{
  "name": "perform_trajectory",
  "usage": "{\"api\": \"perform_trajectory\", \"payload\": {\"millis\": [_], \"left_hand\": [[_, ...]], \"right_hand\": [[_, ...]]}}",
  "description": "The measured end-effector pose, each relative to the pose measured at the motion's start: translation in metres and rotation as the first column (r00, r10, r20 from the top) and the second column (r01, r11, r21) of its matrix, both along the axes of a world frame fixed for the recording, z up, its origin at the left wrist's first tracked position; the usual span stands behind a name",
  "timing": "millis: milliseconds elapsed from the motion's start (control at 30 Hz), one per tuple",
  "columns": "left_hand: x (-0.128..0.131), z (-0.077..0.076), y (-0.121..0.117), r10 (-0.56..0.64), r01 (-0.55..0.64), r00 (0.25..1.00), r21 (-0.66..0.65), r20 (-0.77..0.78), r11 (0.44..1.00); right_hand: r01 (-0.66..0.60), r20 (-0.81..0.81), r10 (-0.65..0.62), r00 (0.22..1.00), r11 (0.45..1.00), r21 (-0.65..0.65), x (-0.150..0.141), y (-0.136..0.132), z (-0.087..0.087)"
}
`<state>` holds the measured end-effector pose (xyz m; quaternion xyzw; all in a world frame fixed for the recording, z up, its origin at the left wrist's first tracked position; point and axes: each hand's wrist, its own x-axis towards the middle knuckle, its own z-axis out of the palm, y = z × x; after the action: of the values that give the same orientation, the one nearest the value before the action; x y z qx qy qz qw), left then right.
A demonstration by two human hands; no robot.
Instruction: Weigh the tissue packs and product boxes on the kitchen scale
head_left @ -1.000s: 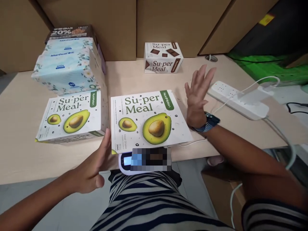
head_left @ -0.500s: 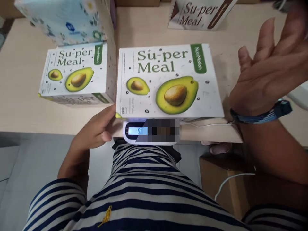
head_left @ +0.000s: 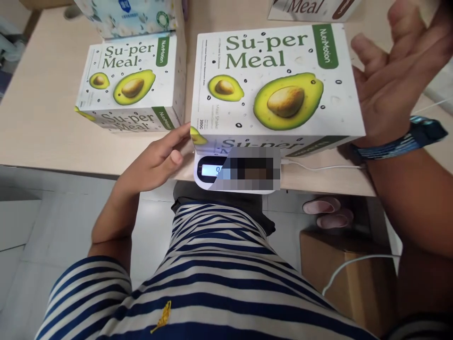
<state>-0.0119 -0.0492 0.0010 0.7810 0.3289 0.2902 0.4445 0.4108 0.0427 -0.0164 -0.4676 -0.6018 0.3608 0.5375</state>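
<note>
A white meal shake box [head_left: 244, 118] with avocado pictures sits on a white digital scale [head_left: 201, 186] at the table's front edge. The scale's display is lit, but its right part is blurred out. My left hand [head_left: 155, 160] is beside the box's lower left corner, fingers stretched along its left side and thumb apart. They seem to touch it, though the fingertips are partly hidden. At the box's right side my right hand [head_left: 396, 89] is raised with its fingers spread, holding nothing. Whether it touches the box I cannot tell.
To the left stands a smaller-looking avocado box [head_left: 130, 87], with a floral tissue pack [head_left: 130, 19] behind it. A brown-lettered box [head_left: 307, 10] is at the back. A white cable [head_left: 318, 167] runs right from the scale. Below are pink slippers [head_left: 334, 218] and a cardboard box [head_left: 329, 264].
The view has shifted, so the table things appear higher and further right. The large box's front face now shows more. My right hand is closer to the box's right side.
</note>
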Motion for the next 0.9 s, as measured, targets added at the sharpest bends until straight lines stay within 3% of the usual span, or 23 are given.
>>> {"api": "perform_trajectory", "payload": {"millis": [67, 133, 367, 633, 900], "left_hand": [[-0.001, -0.002, -0.001, 0.005, -0.004, 0.999, -0.032, 0.034, 0.999], [-0.001, -0.004, -0.001, 0.015, -0.01, 0.997, -0.065, 0.077, 0.998], [0.001, -0.006, -0.002, 0.029, -0.021, 0.995, -0.086, 0.092, 0.996], [0.001, -0.009, -0.007, 0.145, -0.14, 0.978, -0.048, 0.153, 0.989], [0.0, -0.011, -0.006, 0.163, -0.16, 0.975, -0.036, 0.147, 0.987]], "right_hand": [[0.003, -0.047, 0.003, 0.999, 0.992, 0.129, -0.004, -0.003, -0.005], [-0.019, -0.075, 0.033, 0.997, 0.984, 0.179, -0.008, -0.006, -0.009], [0.116, 0.004, -0.116, 0.993, 0.993, -0.014, -0.02, -0.006, -0.006], [0.103, -0.04, -0.105, 0.994, 0.992, -0.067, -0.017, -0.006, -0.003], [0.124, -0.04, -0.123, 0.992, 0.992, 0.011, -0.009, 0.007, -0.015]]}}
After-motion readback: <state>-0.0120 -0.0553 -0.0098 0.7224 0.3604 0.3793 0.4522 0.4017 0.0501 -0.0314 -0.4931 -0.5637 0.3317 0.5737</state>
